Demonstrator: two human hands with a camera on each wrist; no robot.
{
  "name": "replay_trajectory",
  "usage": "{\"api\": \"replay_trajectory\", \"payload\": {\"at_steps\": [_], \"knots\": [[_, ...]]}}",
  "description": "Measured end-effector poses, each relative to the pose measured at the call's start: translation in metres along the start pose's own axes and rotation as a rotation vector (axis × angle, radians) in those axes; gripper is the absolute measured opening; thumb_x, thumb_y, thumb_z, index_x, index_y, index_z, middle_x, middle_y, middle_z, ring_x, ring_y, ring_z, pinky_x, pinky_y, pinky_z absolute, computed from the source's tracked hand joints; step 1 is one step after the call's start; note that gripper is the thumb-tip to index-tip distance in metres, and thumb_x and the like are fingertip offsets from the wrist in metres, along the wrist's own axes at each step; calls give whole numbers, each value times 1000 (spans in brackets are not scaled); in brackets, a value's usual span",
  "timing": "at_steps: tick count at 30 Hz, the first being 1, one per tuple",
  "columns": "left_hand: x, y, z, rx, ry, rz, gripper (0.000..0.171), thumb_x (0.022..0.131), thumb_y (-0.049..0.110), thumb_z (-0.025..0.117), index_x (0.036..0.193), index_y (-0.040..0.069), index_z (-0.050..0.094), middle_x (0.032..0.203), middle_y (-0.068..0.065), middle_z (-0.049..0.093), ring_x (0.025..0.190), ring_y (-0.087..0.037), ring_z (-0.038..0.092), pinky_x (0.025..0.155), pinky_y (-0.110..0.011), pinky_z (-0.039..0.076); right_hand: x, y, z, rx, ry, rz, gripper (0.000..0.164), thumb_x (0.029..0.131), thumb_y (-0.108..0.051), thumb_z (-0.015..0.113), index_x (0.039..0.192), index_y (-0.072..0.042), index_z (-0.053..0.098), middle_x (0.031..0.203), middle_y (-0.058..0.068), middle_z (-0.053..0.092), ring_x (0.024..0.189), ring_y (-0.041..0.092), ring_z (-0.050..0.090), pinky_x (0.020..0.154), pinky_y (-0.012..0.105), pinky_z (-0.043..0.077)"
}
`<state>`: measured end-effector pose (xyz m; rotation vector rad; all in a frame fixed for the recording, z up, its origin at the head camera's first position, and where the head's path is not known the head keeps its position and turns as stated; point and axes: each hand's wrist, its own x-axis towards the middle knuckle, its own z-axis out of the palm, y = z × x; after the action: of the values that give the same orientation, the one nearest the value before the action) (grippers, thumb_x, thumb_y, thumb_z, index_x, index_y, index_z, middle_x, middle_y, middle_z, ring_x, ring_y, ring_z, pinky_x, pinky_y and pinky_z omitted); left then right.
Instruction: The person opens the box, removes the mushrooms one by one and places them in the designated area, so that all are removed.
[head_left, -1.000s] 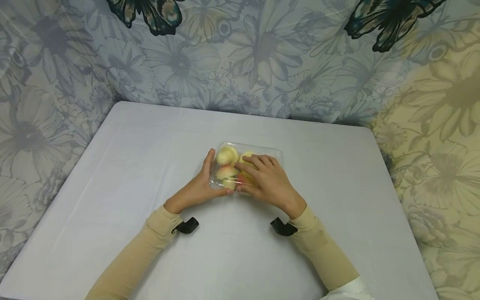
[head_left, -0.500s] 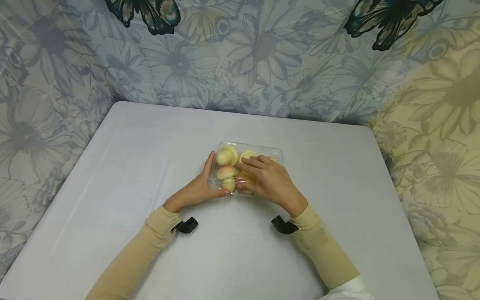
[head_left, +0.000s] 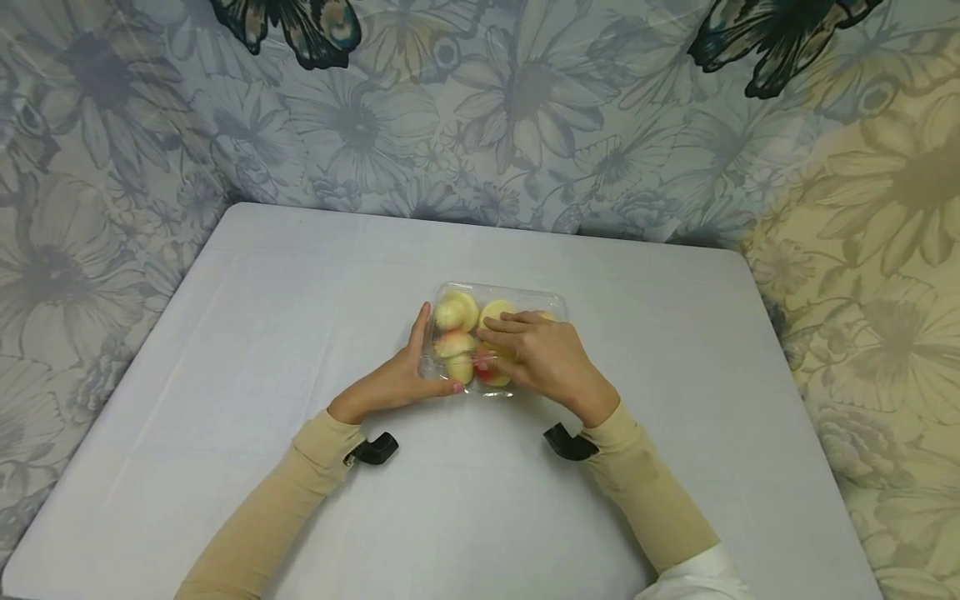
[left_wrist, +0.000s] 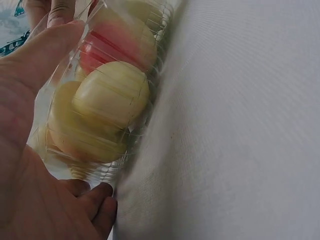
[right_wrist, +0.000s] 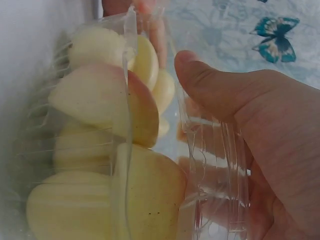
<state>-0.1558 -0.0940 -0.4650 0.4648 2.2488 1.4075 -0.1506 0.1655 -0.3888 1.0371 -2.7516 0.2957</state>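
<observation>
A clear plastic clamshell container (head_left: 536, 297) sits on the white table, holding several pale yellow fruits (head_left: 453, 343) with red blush. My left hand (head_left: 390, 383) grips its left end, thumb along the front edge and fingers at the side. Lying over the container's right part, my right hand (head_left: 551, 354) hides some fruits from the head camera. In the right wrist view, the thumb is on the near side of the clear lid (right_wrist: 235, 150), and fingers show through the plastic behind it. A gap separates the lid from the fruits (right_wrist: 102, 95) there.
A white cloth covers the table (head_left: 225, 400). Flower-patterned fabric (head_left: 517, 108) with butterflies stands behind and at both sides. Black wrist mounts (head_left: 572, 443) stick out from the beige sleeves (head_left: 277, 508).
My right hand has shifted slightly right, and its thumb has gone from the container's front edge out of the head view's sight. More of the front fruits shows. My left hand stays nearly still.
</observation>
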Motion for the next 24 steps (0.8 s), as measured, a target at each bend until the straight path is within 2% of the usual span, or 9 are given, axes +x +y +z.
{"api": "replay_trajectory", "payload": {"at_steps": [3,10,12,14,19,22,24], "knots": [[0,-1,1,6,2,9,132,81,51,82,156,36,-26,171,-1,-11,159,-29,2,128,-59,16,2,0,-1,1,-4,-4,41,91,-45,73,126,-23,73,130,-2,71,119,24,69,95,46,60],[2,1,4,56,15,43,119,92,41,71,157,23,-27,170,-16,-5,159,-33,1,129,-58,11,5,3,-3,44,13,-28,36,92,-43,73,120,-20,76,125,-1,73,115,23,71,97,46,59],[2,2,4,61,11,48,118,93,40,70,157,22,-27,170,-17,-6,159,-33,1,129,-57,10,6,4,-4,55,10,-41,36,92,-43,73,119,-20,76,124,0,73,114,23,72,94,45,60],[2,2,3,57,4,43,119,92,41,71,157,24,-27,171,-15,-7,159,-31,0,129,-58,10,7,6,-7,76,9,-45,34,92,-41,73,118,-20,77,123,0,74,113,23,72,86,44,63],[2,1,2,40,0,39,121,91,43,73,157,27,-27,171,-10,-8,159,-30,0,128,-59,12,9,9,-16,134,14,-1,34,87,-42,78,116,-24,78,120,-3,75,115,20,71,72,42,63],[2,1,2,42,-2,29,122,91,45,73,157,26,-28,171,-10,-9,159,-30,0,128,-59,12,10,9,-19,120,-9,27,41,85,-48,78,119,-25,76,125,-3,73,120,20,69,74,43,63],[2,0,3,48,-1,21,123,90,46,73,157,26,-27,171,-11,-9,159,-31,-1,128,-59,13,11,8,-19,114,-31,30,46,85,-49,78,123,-23,74,130,-1,71,124,22,66,82,44,63]]}}
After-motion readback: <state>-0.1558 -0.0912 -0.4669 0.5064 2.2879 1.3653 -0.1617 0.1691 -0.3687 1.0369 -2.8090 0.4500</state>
